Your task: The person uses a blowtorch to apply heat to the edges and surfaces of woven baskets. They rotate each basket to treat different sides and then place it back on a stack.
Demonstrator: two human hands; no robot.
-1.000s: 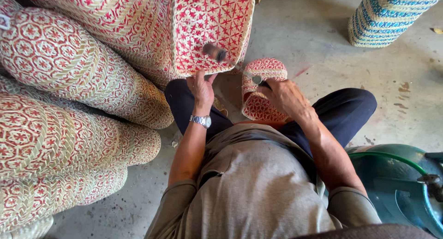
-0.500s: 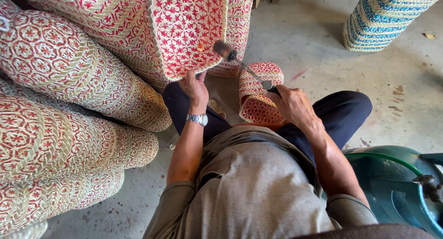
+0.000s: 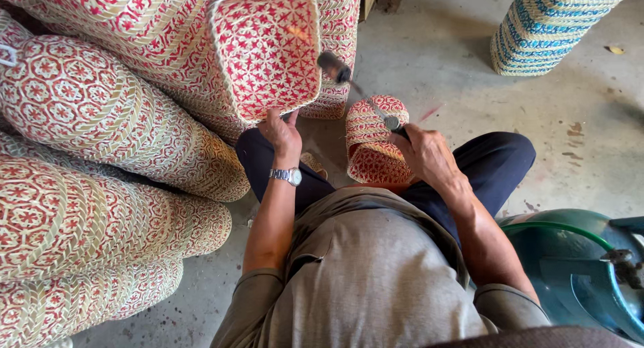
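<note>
Head view: left hand [image 3: 282,134], wristwatch [image 3: 286,176] on the wrist, grips the lower rim of a square red-and-natural woven basket [image 3: 266,53], held tilted with its base facing the camera, in front of the stacked woven rolls [image 3: 94,153] on the left. Right hand [image 3: 424,153] is clenched around the handle of a torch tool [image 3: 355,89], whose dark head sits just beside the basket's right edge. Small woven basket [image 3: 376,143] rests between the knees on the concrete floor [image 3: 469,73]. Green gas cylinder [image 3: 577,267] stands at lower right.
</note>
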